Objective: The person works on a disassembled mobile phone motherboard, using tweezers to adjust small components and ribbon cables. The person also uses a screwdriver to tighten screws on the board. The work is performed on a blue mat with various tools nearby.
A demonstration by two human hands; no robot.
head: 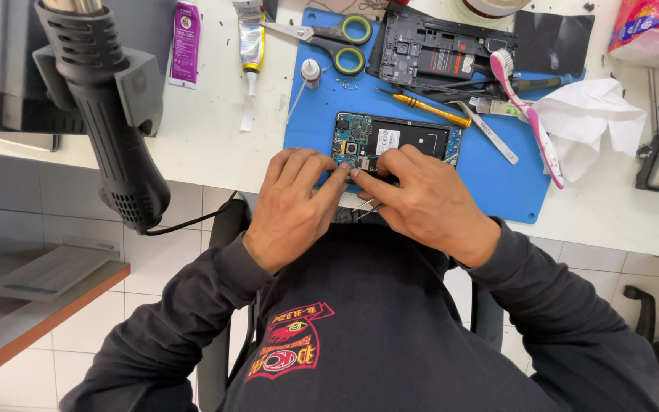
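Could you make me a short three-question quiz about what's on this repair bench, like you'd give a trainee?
1. True or false: both hands rest on the opened phone lying on the blue mat.
2. Which tool lies right of the phone, nearest the crumpled tissue? A) scissors B) pink toothbrush C) heat gun
3. Fill in: the scissors have ____ handle rings.

Key:
1. True: left hand and right hand meet fingertip to fingertip at its near edge.
2. B, the pink toothbrush.
3. Yellow-green.
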